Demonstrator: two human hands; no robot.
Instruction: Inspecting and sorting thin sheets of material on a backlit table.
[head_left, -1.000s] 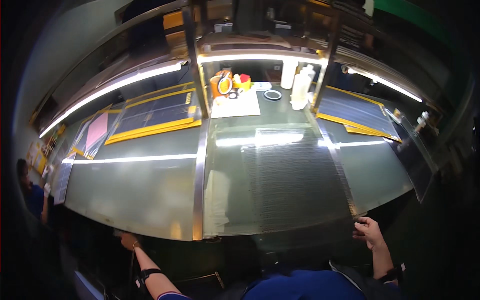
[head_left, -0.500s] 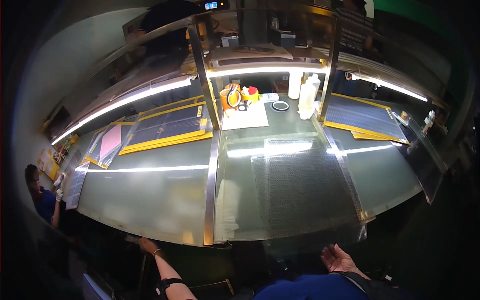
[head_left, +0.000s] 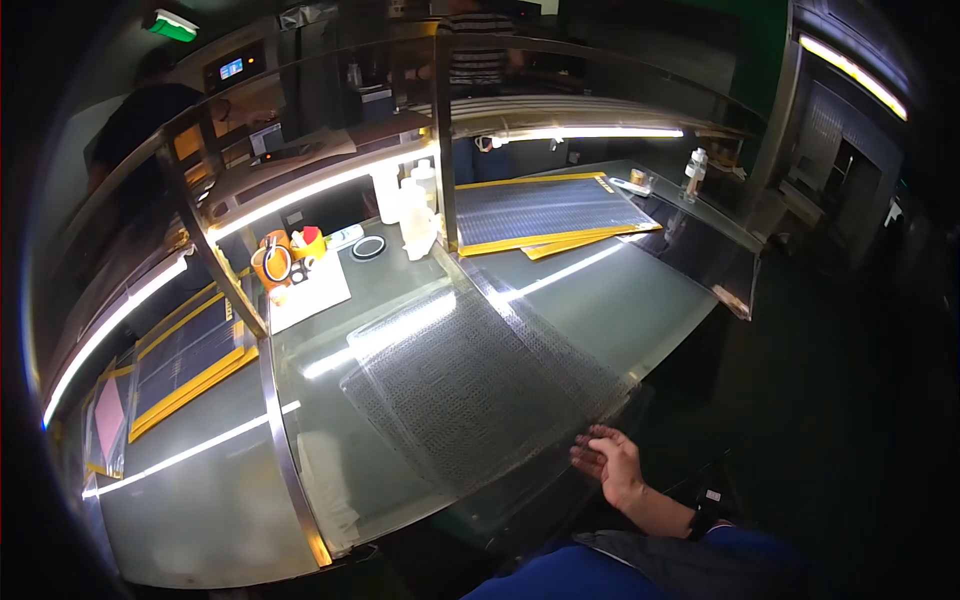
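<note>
My right hand is beside the front edge of the middle glass tabletop. Its fingers are loosely bent and apart, with nothing visible between them. Next to the fingertips is the near corner of a clear sheet covered in a dense dark pattern. This sheet lies flat on the middle glass panel. Whether the fingertips touch its edge, I cannot tell. My left hand is outside the picture.
Yellow-edged dark panels lie to the right, and more yellow-edged panels to the left. Behind the sheet stand white bottles, an orange tape roll and a black ring. A metal post rises behind. A clear bottle stands far right.
The view has swung to the right and tilted. My left hand has gone out of the picture. My right hand has come up to the table's front edge, near the sheet's corner.
</note>
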